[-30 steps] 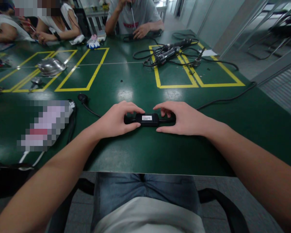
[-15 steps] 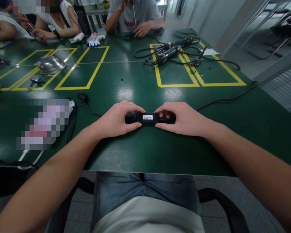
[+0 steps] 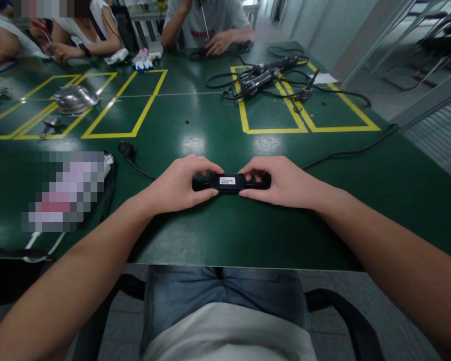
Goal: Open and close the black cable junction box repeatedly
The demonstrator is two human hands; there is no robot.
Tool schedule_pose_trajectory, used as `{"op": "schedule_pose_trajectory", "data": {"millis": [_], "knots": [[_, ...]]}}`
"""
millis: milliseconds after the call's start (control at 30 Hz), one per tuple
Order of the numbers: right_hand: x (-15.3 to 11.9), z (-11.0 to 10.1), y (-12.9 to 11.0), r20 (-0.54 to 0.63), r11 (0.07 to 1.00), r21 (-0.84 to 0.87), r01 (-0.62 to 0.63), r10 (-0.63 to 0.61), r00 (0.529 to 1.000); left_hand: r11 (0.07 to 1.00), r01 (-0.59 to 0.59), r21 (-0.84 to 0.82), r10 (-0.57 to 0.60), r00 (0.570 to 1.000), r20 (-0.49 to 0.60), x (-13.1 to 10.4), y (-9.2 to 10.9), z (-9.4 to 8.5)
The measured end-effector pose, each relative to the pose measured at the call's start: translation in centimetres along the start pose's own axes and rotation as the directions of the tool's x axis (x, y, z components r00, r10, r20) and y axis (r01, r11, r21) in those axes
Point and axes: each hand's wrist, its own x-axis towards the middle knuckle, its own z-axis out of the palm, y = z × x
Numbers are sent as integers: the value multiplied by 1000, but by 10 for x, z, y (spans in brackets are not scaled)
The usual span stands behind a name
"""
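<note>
Both left hand (image 3: 177, 183) and right hand (image 3: 287, 181) clamped fingertips (image 3: 213, 192) on a black box (image 3: 227, 186) at a taped green table (image 3: 240, 235) near grey partitions (image 3: 311, 32).

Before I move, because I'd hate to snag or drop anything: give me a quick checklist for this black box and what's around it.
1. Left hand has a grip on the left end of the black box: ok.
2. Right hand has a grip on its right end: ok.
3. White label facing up and uncovered: ok.
4. Plug out of any socket: ok, it lies on the table.
5. Far end of the right-hand cord free: cannot tell; it leads toward the table's edge and its end doesn't show.
6. Corded tools lying apart: not ok, they're bunched together.
</note>
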Motion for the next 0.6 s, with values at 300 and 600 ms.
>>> {"op": "schedule_pose_trajectory", "data": {"millis": [300,600], "knots": [[0,0,0,0,1000,7,-20,20,1000,1000,-6,4,6,1000,-10,-1,0,0],[1,1,0,16,998,50,-49,49,999,996,33,-86,-33,999,1,0,-5,0]]}}
